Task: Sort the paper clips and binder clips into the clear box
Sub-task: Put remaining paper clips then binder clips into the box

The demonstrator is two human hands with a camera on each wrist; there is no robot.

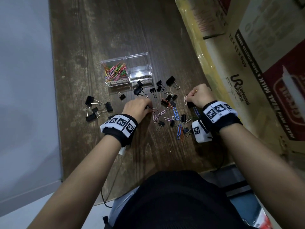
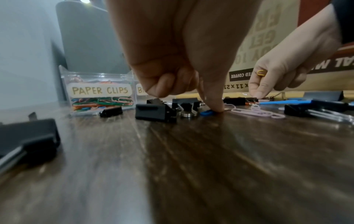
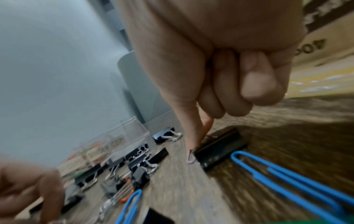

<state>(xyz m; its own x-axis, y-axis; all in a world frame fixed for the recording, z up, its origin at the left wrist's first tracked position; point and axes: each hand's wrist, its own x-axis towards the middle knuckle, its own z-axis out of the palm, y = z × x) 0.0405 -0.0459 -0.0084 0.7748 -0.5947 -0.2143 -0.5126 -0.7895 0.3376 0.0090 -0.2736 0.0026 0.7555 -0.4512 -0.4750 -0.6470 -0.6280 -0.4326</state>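
Many clips [image 1: 166,113] litter dark wooden table [image 1: 92,38] (cardboard boxes [image 1: 257,52] alongside).

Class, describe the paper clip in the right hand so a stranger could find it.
Start at the cardboard boxes along the table's right side. Beside them, the right hand pinches a pale pink paper clip, upright on the table; neighbouring clips lie flat.

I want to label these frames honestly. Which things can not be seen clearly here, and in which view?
- Second label on the clear box: partly hidden by the left hand in the left wrist view, smeared by blur in the right wrist view.
- Left hand's grasp: head view shows only its back; the blue paper clip lies under one fingertip.
- Right hand on the pink paper clip: blurred.
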